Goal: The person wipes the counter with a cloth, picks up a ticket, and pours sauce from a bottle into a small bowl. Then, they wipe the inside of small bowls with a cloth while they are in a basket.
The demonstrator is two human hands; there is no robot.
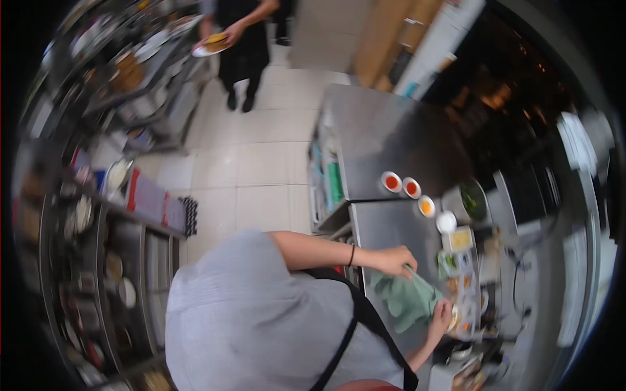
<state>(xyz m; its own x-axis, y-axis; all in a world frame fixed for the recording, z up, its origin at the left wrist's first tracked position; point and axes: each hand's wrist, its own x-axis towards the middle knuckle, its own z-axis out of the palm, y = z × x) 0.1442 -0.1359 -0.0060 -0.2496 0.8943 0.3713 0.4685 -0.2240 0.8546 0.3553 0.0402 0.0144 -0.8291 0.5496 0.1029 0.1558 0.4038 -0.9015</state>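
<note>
My left hand (392,261), with a dark band at the wrist, is closed on one edge of a green cloth (405,298). My right hand (442,315) grips the cloth's opposite side, fingers closed on it. The cloth hangs crumpled between both hands over the steel counter (375,225). Just past my right hand stands a row of small food containers (460,239). Farther up the counter are two small white bowls of red sauce (391,182) and one with an orange-yellow filling (426,207).
A person (242,49) in a dark apron stands in the tiled aisle (261,159), holding a plate of food (213,47). Steel shelving (101,260) with bowls lines the left side. A container of green leaves (471,201) stands at the counter's back, near a white round bowl (446,222).
</note>
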